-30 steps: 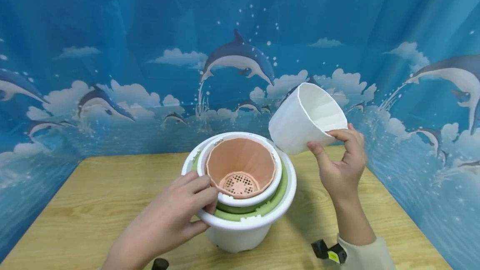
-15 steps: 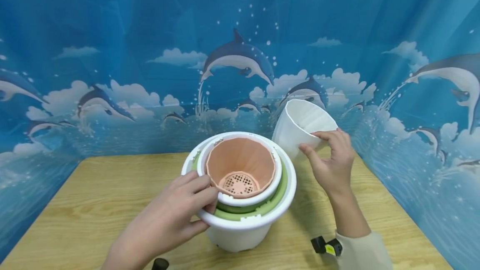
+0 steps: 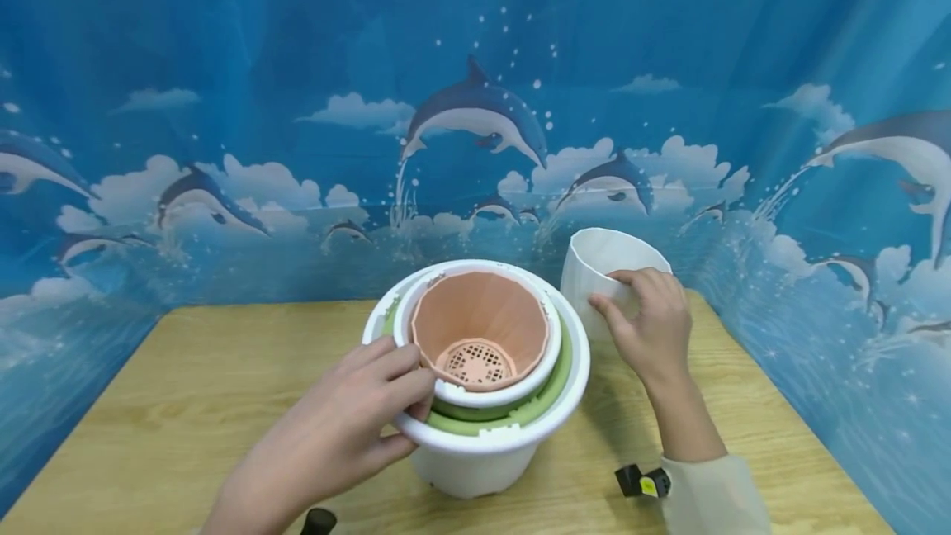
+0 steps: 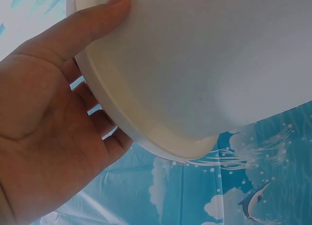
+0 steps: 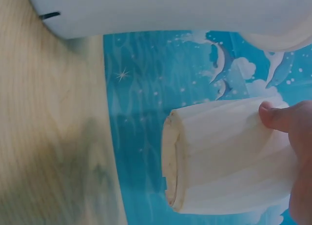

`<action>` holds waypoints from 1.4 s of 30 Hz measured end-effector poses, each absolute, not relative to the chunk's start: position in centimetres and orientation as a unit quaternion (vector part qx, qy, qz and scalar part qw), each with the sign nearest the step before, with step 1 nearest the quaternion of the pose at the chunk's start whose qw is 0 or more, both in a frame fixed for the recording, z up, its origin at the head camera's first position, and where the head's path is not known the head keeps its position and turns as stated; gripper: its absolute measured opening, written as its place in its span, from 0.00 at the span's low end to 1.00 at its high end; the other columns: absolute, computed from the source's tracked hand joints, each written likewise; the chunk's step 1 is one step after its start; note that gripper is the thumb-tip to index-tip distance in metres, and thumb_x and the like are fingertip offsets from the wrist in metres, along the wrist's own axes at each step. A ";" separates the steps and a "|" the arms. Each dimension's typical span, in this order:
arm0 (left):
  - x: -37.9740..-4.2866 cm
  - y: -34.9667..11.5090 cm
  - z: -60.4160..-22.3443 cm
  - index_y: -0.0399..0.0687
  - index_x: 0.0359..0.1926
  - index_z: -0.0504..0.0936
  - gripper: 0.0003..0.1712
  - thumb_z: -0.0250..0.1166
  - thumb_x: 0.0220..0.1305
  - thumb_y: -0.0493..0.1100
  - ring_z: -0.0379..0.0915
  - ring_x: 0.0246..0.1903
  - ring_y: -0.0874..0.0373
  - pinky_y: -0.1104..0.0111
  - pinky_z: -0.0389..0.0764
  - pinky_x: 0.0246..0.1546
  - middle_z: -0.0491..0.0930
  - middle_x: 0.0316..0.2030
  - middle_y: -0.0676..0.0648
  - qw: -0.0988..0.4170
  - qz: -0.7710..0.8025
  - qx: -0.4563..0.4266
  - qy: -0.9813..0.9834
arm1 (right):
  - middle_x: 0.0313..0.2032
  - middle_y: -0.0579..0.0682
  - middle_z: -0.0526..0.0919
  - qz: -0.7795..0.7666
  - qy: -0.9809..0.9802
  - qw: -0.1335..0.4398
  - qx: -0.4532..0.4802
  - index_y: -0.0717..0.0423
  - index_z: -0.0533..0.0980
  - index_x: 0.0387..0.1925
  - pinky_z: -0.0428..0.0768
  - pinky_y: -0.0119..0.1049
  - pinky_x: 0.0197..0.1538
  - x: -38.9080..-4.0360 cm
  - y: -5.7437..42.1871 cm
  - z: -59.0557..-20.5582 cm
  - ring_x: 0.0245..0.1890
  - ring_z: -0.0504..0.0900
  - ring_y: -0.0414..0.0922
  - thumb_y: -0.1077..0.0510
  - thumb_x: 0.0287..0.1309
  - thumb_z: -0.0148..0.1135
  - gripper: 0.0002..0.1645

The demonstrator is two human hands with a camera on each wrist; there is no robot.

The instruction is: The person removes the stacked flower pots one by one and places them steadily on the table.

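My left hand (image 3: 342, 411) grips the rim of a large white flower pot (image 3: 471, 469) standing upright on the table. In the left wrist view its thumb lies along the pot's outer wall (image 4: 195, 64), while the fingers go over the rim. Nested inside are a green pot (image 3: 531, 411), a smaller white pot (image 3: 554, 349) and a salmon-pink pot (image 3: 475, 312) with a perforated bottom. To the right, my right hand (image 3: 654, 329) pinches the rim of a slim white inner pot (image 5: 229, 156), mouth up and slightly tilted, beside the nested stack.
The wooden table (image 3: 245, 370) ends at a blue curtain (image 3: 297, 40) printed with dolphins and clouds. Near the right wrist a black piece with a yellow label (image 3: 642, 482) shows, and a black knob (image 3: 318, 521) appears at the bottom edge.
My right hand has lowered the slim white pot and brought it more upright, down toward the table right of the stack. The left hand keeps its grip on the large pot's rim.
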State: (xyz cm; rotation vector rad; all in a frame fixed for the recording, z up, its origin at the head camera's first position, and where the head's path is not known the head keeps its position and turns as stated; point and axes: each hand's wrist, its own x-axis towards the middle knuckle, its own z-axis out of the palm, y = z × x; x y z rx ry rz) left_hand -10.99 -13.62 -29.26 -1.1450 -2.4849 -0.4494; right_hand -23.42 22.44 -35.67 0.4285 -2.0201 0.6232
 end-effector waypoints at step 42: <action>-11.1 -13.5 -29.3 0.65 0.31 0.68 0.22 0.77 0.50 0.46 0.58 0.36 0.66 0.69 0.65 0.37 0.63 0.32 0.66 0.175 -0.150 -0.401 -0.887 | 0.36 0.58 0.86 0.157 -0.948 0.275 0.020 0.53 0.80 0.37 0.66 0.65 0.54 -24.2 24.8 -38.3 0.41 0.82 0.61 0.58 0.44 0.78 0.17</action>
